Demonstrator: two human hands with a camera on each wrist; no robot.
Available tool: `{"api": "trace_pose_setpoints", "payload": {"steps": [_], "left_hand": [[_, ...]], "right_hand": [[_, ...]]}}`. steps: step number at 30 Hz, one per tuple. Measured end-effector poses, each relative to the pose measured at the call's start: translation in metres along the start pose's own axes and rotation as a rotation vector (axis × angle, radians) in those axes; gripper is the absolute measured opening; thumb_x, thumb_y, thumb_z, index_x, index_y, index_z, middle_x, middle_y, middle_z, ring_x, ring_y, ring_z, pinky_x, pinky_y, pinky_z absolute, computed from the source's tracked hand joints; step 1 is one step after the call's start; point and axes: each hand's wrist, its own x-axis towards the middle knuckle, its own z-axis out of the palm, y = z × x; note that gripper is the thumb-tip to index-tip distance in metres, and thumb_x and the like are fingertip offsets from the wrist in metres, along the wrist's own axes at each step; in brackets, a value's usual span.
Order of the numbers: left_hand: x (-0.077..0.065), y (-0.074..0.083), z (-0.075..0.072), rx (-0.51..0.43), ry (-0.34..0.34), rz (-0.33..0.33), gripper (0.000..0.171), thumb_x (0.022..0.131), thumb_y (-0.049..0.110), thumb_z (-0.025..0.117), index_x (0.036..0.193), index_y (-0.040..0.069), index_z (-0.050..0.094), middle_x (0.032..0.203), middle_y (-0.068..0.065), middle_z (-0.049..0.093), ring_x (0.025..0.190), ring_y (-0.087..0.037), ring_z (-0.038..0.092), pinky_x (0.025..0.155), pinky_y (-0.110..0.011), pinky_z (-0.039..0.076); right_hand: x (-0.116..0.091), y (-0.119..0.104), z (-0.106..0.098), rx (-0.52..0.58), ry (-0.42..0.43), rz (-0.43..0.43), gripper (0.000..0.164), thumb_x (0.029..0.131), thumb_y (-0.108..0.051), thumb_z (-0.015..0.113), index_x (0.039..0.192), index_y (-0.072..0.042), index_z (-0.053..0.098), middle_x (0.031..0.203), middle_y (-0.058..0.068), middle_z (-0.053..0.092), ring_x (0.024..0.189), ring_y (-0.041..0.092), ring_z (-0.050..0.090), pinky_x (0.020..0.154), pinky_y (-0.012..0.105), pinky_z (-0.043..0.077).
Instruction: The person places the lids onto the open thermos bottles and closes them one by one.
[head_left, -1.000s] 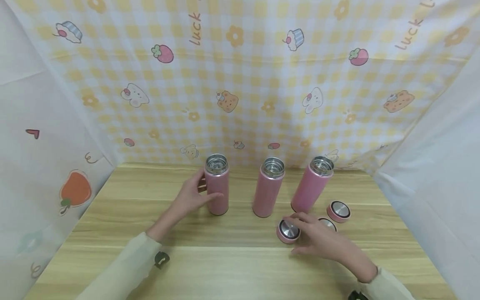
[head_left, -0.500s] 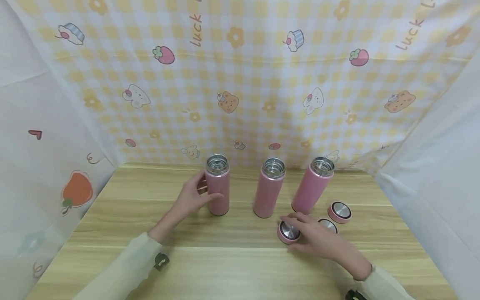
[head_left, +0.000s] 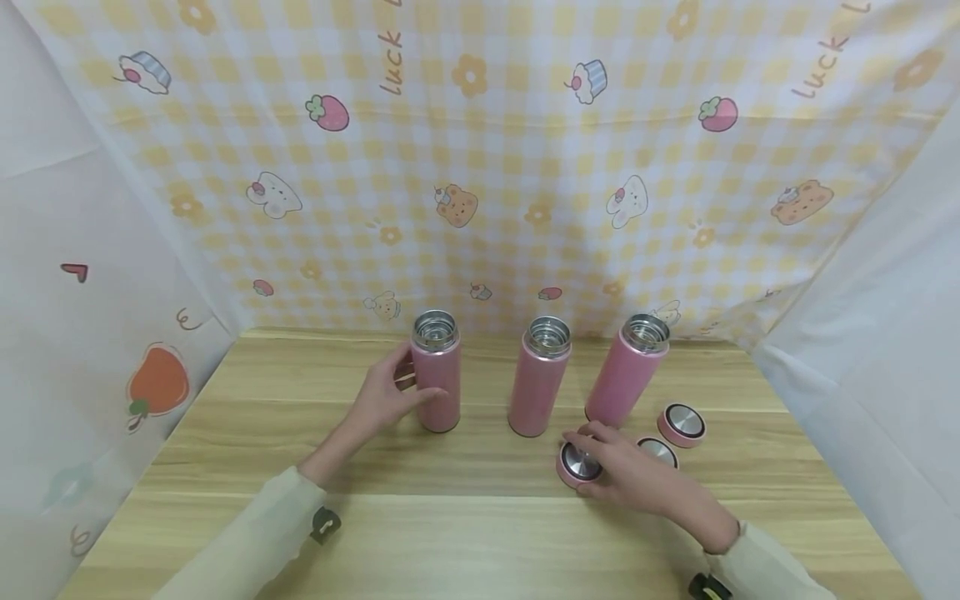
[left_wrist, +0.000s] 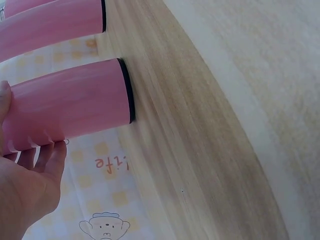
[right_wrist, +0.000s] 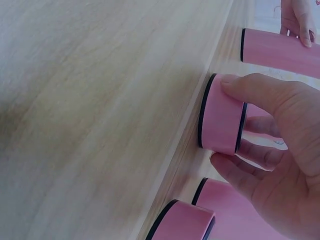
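Observation:
Three pink thermos bottles stand uncapped in a row, their steel mouths showing. My left hand (head_left: 380, 398) grips the leftmost bottle (head_left: 438, 379), thumb on its front and fingers behind; in the left wrist view this bottle (left_wrist: 80, 100) stands on the table. To the right are the middle bottle (head_left: 538, 392) and the right bottle (head_left: 625, 379). My right hand (head_left: 637, 473) holds a pink lid (head_left: 573, 468) with a steel top, low at the table. The right wrist view shows the thumb on the side of this lid (right_wrist: 220, 120) and the fingers around it.
Two more pink lids lie right of my right hand: one near lid (head_left: 658, 451), partly hidden by the hand, and one farther lid (head_left: 682, 423). A checked cloth (head_left: 495, 150) hangs behind the wooden table (head_left: 450, 542). White cloth hangs on both sides.
My right thumb has moved in from a little off the lid to its side, and the fingers have closed around it. The left hand stays on its bottle.

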Motion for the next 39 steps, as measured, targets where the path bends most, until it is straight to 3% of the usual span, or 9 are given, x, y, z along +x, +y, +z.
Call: {"api": "trace_pose_setpoints", "payload": {"steps": [7,14,29,39], "left_hand": [[-0.001,0.005,0.002,0.003,0.006,-0.024,0.081,0.079,-0.001,0.086,0.148,0.000,0.044,0.138,-0.026,0.054,0.125,-0.042,0.055,0.102,-0.047,0.050],[-0.010,0.039,0.001,0.004,-0.011,-0.012,0.073,0.081,-0.002,0.083,0.144,-0.006,0.046,0.135,-0.029,0.055,0.124,-0.044,0.055,0.102,-0.048,0.050],[-0.011,0.037,0.000,-0.018,-0.010,-0.024,0.076,0.081,-0.003,0.083,0.146,-0.005,0.044,0.136,-0.028,0.054,0.125,-0.043,0.054,0.102,-0.047,0.050],[-0.011,0.036,0.001,-0.008,-0.014,-0.021,0.077,0.081,-0.002,0.083,0.148,-0.004,0.043,0.137,-0.028,0.054,0.126,-0.043,0.053,0.103,-0.048,0.049]], "right_hand": [[0.001,-0.002,-0.001,0.021,-0.029,0.022,0.057,0.080,-0.018,0.088,0.127,0.002,0.063,0.118,0.012,0.059,0.101,0.024,0.060,0.083,0.039,0.058],[0.003,-0.002,-0.003,0.025,-0.047,0.025,0.056,0.078,-0.017,0.089,0.125,0.001,0.063,0.120,0.013,0.061,0.106,0.027,0.061,0.086,0.041,0.059],[0.008,-0.009,-0.018,0.019,-0.047,-0.024,0.058,0.079,-0.017,0.088,0.127,0.006,0.063,0.121,0.016,0.062,0.107,0.028,0.061,0.086,0.038,0.059],[0.011,-0.013,-0.034,0.040,-0.092,-0.011,0.059,0.083,-0.018,0.086,0.131,0.005,0.062,0.126,0.017,0.059,0.112,0.032,0.060,0.085,0.039,0.059]]}}
